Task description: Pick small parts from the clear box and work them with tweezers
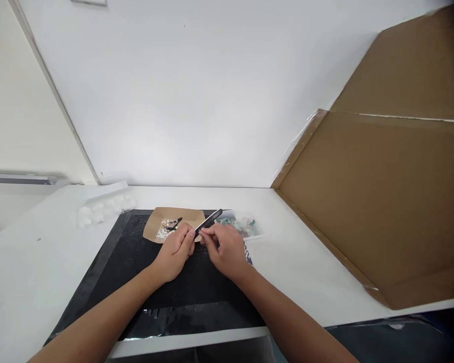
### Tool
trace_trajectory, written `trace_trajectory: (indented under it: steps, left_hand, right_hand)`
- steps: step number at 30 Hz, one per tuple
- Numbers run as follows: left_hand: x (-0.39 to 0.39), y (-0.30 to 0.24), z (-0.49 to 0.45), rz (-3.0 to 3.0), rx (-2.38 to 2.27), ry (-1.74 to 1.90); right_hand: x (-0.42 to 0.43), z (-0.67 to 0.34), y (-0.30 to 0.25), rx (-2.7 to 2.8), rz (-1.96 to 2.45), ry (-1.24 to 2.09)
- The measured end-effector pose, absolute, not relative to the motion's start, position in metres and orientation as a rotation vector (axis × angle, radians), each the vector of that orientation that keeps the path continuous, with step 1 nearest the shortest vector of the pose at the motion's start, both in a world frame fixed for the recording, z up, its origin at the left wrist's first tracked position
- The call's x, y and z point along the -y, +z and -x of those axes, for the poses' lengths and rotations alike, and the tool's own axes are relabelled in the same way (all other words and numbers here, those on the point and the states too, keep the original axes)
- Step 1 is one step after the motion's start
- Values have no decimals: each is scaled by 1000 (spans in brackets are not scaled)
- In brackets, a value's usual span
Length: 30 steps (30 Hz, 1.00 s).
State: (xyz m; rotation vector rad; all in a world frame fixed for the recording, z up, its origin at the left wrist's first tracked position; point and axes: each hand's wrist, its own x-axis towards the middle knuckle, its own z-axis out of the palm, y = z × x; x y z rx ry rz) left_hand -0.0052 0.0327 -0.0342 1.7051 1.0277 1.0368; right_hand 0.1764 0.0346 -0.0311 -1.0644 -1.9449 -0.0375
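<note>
My left hand (177,250) is closed around the lower end of a slim black bar (210,221) with a pale edge, which slants up to the right. I cannot tell exactly what kind of object it is. The fingers of my right hand (227,247) are pinched together against the bar's lower part, right beside my left thumb. Just behind my hands, a brown paper tray (191,216) holds small white bits (163,232) and thin black scraps (174,225). My hands cover part of its front edge.
A black mat (144,287) lies under my hands on the white table (287,272). Right of the tray is a clear bag of greenish pieces (245,227). Clear plastic packaging (106,206) sits at the back left. A tall cardboard panel (382,186) stands along the right.
</note>
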Motion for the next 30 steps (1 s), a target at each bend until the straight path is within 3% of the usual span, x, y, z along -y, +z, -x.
trace_trajectory:
  steps: [21, 30]
  left_hand:
    - [-31, -34, 2, -1524, -950, 1089]
    - [-31, -32, 1, -1485, -939, 1141]
  right_hand:
    - [-37, -180, -30, 1835, 1207, -39]
    - [-33, -170, -33, 1932, 1058, -66]
